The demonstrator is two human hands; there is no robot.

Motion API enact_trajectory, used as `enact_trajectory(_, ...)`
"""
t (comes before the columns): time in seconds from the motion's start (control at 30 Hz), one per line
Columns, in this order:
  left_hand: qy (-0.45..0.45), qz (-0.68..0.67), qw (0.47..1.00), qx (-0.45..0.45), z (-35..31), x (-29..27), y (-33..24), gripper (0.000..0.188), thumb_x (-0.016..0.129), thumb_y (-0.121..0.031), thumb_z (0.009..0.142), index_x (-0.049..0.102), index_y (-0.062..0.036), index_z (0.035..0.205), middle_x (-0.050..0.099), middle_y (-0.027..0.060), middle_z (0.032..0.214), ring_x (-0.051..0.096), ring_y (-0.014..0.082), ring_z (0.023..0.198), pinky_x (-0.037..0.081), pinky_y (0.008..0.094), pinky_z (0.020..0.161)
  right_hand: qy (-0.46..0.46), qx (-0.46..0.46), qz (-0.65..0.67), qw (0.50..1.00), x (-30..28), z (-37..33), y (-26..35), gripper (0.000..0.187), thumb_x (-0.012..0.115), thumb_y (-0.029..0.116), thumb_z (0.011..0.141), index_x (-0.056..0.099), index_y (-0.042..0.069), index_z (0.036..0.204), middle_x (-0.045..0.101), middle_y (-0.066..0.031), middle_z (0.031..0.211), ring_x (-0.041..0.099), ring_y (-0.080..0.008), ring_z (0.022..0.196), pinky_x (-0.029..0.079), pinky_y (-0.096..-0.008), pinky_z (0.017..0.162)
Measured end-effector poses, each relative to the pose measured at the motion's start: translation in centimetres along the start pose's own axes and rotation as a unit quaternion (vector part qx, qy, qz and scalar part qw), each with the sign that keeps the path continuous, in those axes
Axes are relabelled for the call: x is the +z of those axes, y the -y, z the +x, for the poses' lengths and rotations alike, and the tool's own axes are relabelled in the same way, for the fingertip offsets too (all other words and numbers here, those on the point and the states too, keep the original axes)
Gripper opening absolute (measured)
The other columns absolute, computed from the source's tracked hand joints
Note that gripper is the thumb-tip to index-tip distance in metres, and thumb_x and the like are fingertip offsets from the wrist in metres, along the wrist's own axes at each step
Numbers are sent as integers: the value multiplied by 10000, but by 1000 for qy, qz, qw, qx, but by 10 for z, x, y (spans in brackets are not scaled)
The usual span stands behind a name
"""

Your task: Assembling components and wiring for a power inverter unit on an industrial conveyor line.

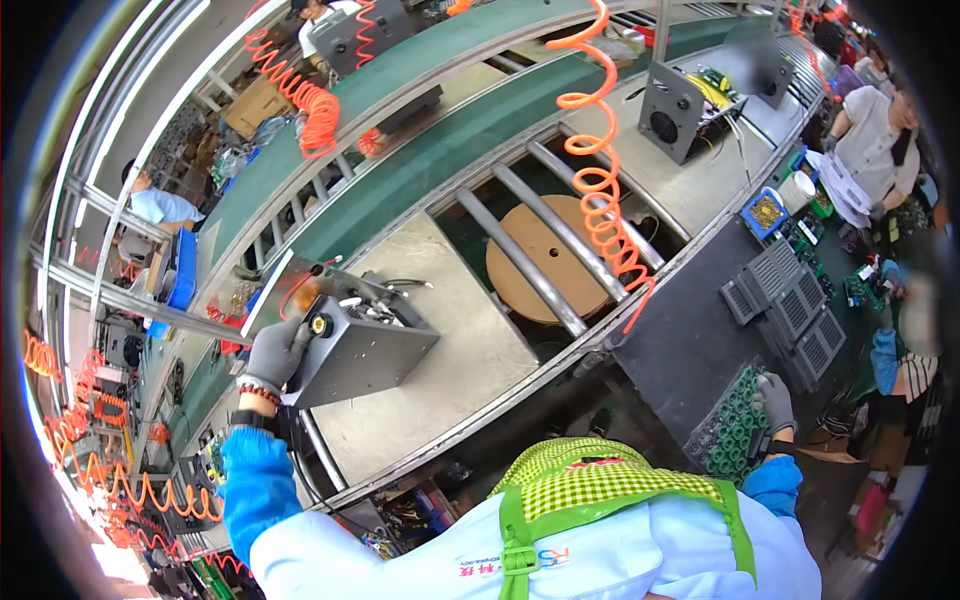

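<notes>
On the left metal plate of the line sits an open grey metal case (370, 355), with wires and fittings showing inside. My left hand (277, 355), in a grey glove, grips its left end, beside a round brass-coloured fitting (321, 325). Off to the right, my gloved right hand (773, 402) is curled at the edge of a pile of green ring-shaped parts (735, 425). These lie on clear plastic on the dark bench. Its fingertips touch the rings, and what lies under them is partly hidden.
Metal rollers (535, 245) cross the gap between plates, above a round brown disc (545, 260). An orange coiled hose (600, 190) hangs over them. Another open case (672, 110) stands farther along. Grey vented panels (785, 300) and a blue bin (765, 212) lie right, near a co-worker (875, 140).
</notes>
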State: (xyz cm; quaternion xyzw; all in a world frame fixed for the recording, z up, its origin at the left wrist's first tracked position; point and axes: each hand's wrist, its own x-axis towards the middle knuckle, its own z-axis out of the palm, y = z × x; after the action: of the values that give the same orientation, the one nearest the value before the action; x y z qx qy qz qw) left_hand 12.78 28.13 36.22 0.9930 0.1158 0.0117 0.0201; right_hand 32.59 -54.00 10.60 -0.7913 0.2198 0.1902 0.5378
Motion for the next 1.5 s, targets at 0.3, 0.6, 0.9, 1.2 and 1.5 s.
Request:
enact_trajectory(0.3, 25, -266, 886, 378, 73, -34, -294, 358, 676, -217, 853, 603, -35, 1153, 636, 176, 986, 644, 341, 831, 507, 411, 742, -72, -86, -75, 991, -41, -17, 33, 315, 620, 291, 909, 631, 24, 1076, 597, -39, 708, 554, -118, 612, 457, -297, 574)
enact_trajectory(0.6, 301, -507, 670, 451, 178, 193, -709, 316, 593, -207, 945, 567, -13, 1192, 631, 60, 923, 606, 146, 744, 498, 301, 680, -222, -125, -75, 964, -139, 16, 57, 481, 636, 368, 868, 590, 22, 1199, 670, -179, 1030, 673, -232, 885, 550, -340, 708)
enact_trajectory(0.9, 217, -517, 828, 20, 194, 352, -830, 545, 644, -252, 858, 422, -12, 1293, 584, 97, 985, 582, 168, 763, 524, 339, 617, -139, -159, -210, 955, -211, 116, 74, 633, 627, 385, 861, 484, -22, 1325, 581, -251, 1215, 633, -337, 1035, 515, -394, 859)
enact_trajectory(1.2, 410, -684, 592, -118, 207, 332, -840, 290, 635, -223, 899, 466, -62, 1072, 512, 48, 895, 553, 136, 794, 512, 288, 648, -120, -159, -377, 904, -215, 256, 72, 741, 586, 472, 849, 403, 29, 1414, 434, -247, 1418, 459, -376, 1287, 385, -409, 1067)
enact_trajectory(1.5, 406, -771, 463, -162, 203, 328, -850, 234, 621, -143, 910, 452, -112, 1069, 474, -2, 812, 529, 106, 662, 487, 251, 563, -131, -148, -293, 935, -231, 253, 79, 631, 617, 500, 832, 564, 64, 1286, 575, -232, 1212, 580, -356, 1120, 458, -407, 958)
